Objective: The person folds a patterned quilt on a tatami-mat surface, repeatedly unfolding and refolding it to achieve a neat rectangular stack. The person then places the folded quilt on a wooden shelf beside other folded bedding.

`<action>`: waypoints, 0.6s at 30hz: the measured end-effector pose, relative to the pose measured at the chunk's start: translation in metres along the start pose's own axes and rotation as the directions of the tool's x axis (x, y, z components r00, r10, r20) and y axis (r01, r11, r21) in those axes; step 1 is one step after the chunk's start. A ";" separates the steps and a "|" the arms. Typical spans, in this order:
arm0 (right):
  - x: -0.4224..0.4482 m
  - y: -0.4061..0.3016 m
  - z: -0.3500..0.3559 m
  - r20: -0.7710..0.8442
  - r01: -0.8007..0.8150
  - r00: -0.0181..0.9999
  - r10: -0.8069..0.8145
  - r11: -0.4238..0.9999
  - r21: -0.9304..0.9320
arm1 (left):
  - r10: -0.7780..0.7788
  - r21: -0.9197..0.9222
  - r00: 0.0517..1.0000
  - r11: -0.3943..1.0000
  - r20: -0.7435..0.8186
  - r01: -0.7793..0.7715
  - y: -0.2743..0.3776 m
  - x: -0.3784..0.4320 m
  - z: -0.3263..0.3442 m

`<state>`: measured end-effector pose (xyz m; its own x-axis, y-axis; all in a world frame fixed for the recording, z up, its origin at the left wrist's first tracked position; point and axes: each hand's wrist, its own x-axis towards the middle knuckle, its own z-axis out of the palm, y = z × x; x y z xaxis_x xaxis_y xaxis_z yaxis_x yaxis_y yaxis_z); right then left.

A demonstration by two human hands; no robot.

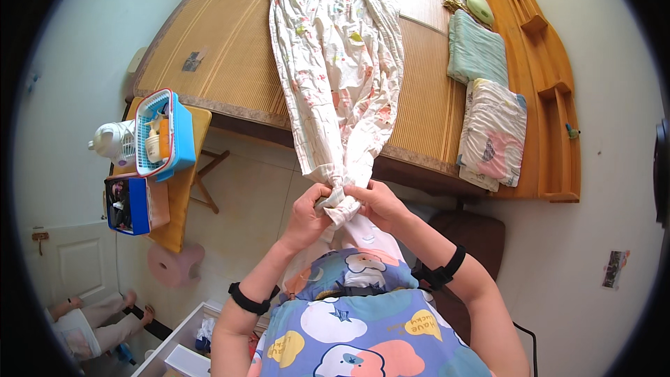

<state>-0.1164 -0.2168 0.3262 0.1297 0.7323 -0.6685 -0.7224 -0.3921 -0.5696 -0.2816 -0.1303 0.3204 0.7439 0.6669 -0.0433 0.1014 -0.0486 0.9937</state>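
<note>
A large white printed cloth [335,57], which looks like a bedding cover, stretches lengthwise over the bamboo mat [230,47] on the bed. Its near end narrows and hangs off the bed's edge towards me. There the fabric is gathered in a knot-like bunch between my hands. My left hand [310,214] grips the bunch from the left, fingers curled under it. On the other side my right hand [378,204] pinches the same cloth, its thumb lying across the top. How the fabric is wound between my fingers cannot be told.
Folded bedding [493,136] and a folded green quilt [476,47] lie beside the wooden headboard [544,89]. Left stands a small wooden table [193,167] with a blue basket [182,136], a white appliance [112,141] and a box [138,204]. A pink stool [175,264] and another person [86,324] are lower left.
</note>
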 end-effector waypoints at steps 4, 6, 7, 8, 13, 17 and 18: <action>-0.007 0.002 -0.013 0.038 0.078 0.997 -0.072 0.983 -0.168 | -0.023 -0.045 0.979 0.998 0.205 0.033 -0.006 -0.001 -0.009; -0.009 0.006 -0.017 0.009 0.101 0.995 -0.102 0.976 -0.193 | -0.037 -0.034 0.965 0.998 0.258 0.047 -0.011 -0.002 -0.012; -0.011 0.008 -0.019 -0.024 0.103 0.994 -0.111 0.974 -0.203 | -0.025 -0.036 0.959 0.999 0.284 0.036 -0.014 -0.003 -0.014; -0.012 0.010 -0.020 0.002 0.161 0.986 -0.166 0.957 -0.240 | -0.081 -0.055 0.959 0.993 0.272 0.100 -0.018 -0.003 -0.016; -0.023 0.005 -0.030 -0.053 0.228 0.964 -0.260 0.914 -0.336 | -0.285 -0.504 0.955 0.814 0.085 0.287 -0.027 -0.007 -0.032; -0.042 -0.017 -0.047 -0.081 0.089 0.957 -0.278 0.549 -0.831 | -0.286 -0.809 0.956 0.545 0.068 0.220 -0.021 -0.010 -0.043; -0.046 -0.022 -0.049 -0.114 -0.023 0.945 -0.307 0.286 -0.958 | -0.242 -0.836 0.968 0.515 0.069 0.189 -0.018 -0.011 -0.043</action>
<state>-0.0733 -0.2697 0.3457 0.4215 0.7488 -0.5115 0.4407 -0.6621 -0.6061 -0.3202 -0.1048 0.3079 0.7412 0.6055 -0.2898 -0.3598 0.7227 0.5901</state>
